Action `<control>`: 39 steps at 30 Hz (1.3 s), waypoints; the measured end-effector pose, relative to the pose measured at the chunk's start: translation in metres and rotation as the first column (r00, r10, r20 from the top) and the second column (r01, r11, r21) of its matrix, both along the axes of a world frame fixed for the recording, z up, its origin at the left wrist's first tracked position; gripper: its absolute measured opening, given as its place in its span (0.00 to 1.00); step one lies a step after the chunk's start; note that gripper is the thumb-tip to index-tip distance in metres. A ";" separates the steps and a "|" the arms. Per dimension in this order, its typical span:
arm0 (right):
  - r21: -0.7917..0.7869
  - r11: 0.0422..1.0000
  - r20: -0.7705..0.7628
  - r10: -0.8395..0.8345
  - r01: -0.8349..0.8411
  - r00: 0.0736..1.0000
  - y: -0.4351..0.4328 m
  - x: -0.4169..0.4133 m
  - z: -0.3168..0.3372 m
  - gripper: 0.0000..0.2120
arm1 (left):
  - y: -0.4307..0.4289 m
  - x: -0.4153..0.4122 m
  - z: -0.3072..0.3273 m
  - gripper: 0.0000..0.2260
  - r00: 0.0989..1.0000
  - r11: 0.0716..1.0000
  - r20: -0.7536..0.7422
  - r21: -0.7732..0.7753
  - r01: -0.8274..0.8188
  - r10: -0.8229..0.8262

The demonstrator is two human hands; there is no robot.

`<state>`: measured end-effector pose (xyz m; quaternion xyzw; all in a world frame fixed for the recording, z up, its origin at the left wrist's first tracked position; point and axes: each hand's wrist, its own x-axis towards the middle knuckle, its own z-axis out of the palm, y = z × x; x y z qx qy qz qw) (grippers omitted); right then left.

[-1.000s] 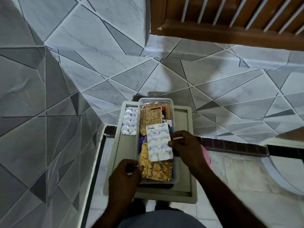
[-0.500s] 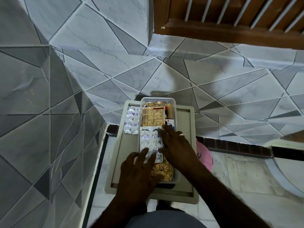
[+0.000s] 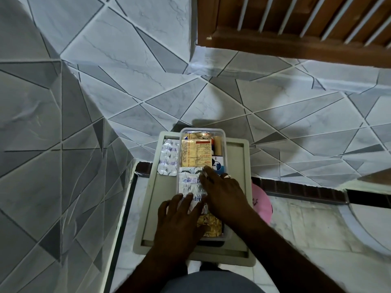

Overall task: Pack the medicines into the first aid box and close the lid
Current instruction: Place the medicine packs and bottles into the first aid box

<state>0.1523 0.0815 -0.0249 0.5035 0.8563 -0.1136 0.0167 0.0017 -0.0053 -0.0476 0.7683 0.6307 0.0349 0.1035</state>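
Note:
A clear plastic first aid box stands lidless on a grey tray. Inside lie a yellow medicine sachet, gold foil strips, a blue-and-white packet and a silver blister strip on top. My left hand lies flat with its fingertips on the near end of that silver strip. My right hand rests spread over the box, fingers against the strip's right edge. A second silver blister strip lies on the tray, left of the box.
The tray sits on a small stand against tiled walls that meet in a corner at the left. A pink object shows at the tray's right edge. A wooden window frame is overhead. My knees are at the bottom.
The silver strip went from pinched in my right hand above the box to lying flat inside it. Both hands then came down onto it and have held still since.

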 end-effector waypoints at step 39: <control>-0.423 0.686 -0.257 -0.717 0.592 0.648 0.012 0.061 -0.014 0.19 | 0.136 -0.092 -0.033 0.10 0.279 0.554 0.509 -0.538 -0.635 0.814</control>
